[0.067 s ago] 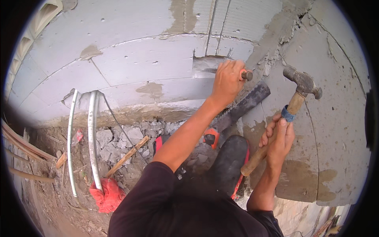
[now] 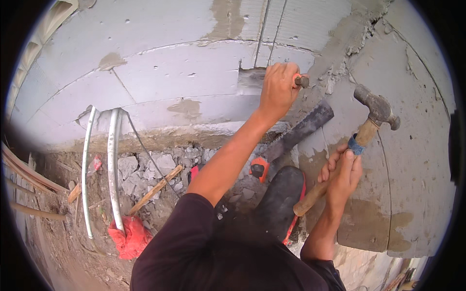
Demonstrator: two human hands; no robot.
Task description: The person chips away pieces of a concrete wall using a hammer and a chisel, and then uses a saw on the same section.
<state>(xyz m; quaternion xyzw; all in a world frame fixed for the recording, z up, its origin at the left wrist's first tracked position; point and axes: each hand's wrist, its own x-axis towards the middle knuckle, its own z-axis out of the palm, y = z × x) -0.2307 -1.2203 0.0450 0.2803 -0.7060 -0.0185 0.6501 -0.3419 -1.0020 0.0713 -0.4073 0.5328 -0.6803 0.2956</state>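
My left hand (image 2: 280, 92) is closed around a chisel (image 2: 303, 81); its metal striking end and an orange collar stick out on the right of the fist. The fist is at the right end of a rectangular recess (image 2: 248, 81) cut in the grey block wall (image 2: 179, 72), and it hides the chisel's tip. My right hand (image 2: 343, 172) grips the wooden handle of a hammer (image 2: 377, 105) with a blue band below the head. The hammer is raised to the right, its head apart from the chisel. Below the left fist, a handsaw (image 2: 306, 128) with an orange and black handle leans against the wall.
Broken block rubble (image 2: 145, 169) covers the ground at the wall's foot, with a wooden strip (image 2: 155, 190) across it. Two pale conduits (image 2: 113, 165) and a dark cable (image 2: 145, 150) rise on the left, by a red plastic bag (image 2: 130, 237). My dark shoe (image 2: 280, 201) stands beside the saw.
My left hand has shifted slightly up and left with the chisel, whose shaft no longer shows left of the fist. The hammer's head has moved a little right and down.
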